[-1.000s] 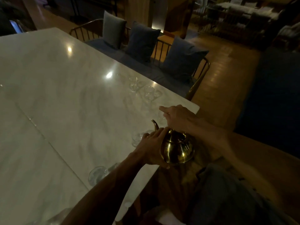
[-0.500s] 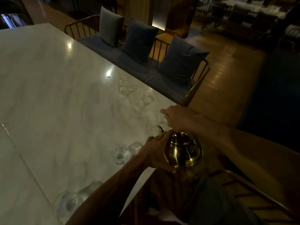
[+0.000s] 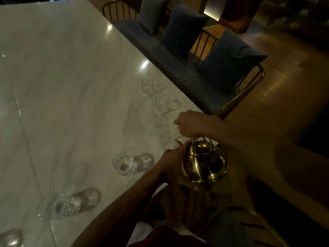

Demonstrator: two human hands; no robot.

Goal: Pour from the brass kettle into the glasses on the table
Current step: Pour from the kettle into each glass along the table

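Note:
The round brass kettle [image 3: 204,163] hangs just past the near corner of the white marble table [image 3: 71,86]. My right hand [image 3: 191,124] grips its handle from above. My left hand [image 3: 175,165] cups the kettle's left side and underside. The curved spout [image 3: 178,141] points left toward a small clear glass [image 3: 167,139] just beside it. Several more clear glasses stand in a row along the table edge: two farther away [image 3: 147,85] [image 3: 161,103], one nearer [image 3: 123,164], and a larger one [image 3: 53,205] at lower left.
A bench with dark blue cushions [image 3: 229,59] and a brass-coloured frame [image 3: 240,97] runs along the table's far-right edge. Wooden floor [image 3: 293,77] lies to the right. Another glass [image 3: 10,237] shows at the bottom left corner. A chair frame [image 3: 267,227] is below my arms.
The view has swung down and left, bringing more glasses into sight. The kettle stays held in both hands, its spout now close beside the nearest small glass.

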